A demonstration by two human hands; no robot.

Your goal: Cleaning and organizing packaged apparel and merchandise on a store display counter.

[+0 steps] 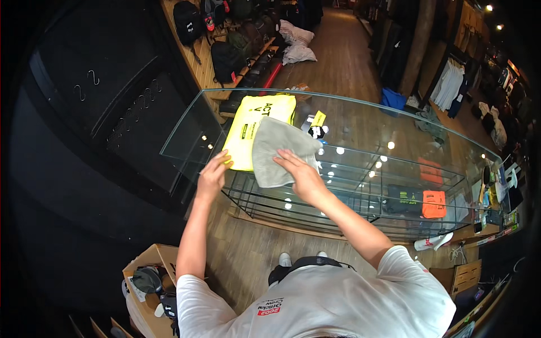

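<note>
A bright yellow package point(241, 139) with black lettering lies on the glass top of a display case point(359, 126). At its near left corner, the fingertips of my left hand point(213, 173) grip the yellow edge. My right hand point(305, 177) holds a grey cloth point(281, 141), its fingers spread flat over the fabric and its thumb out of sight. The cloth covers the package's right side and hangs past its near edge. Just right of the cloth are small yellow and black tags point(318, 122).
Inside the case sit orange packages point(434, 204) and a dark one point(403, 199). An open cardboard box point(152, 253) holding caps stands at lower left. Black backpacks point(188, 23) hang on the wooden wall beyond. Assorted items point(488, 190) crowd the case's right end.
</note>
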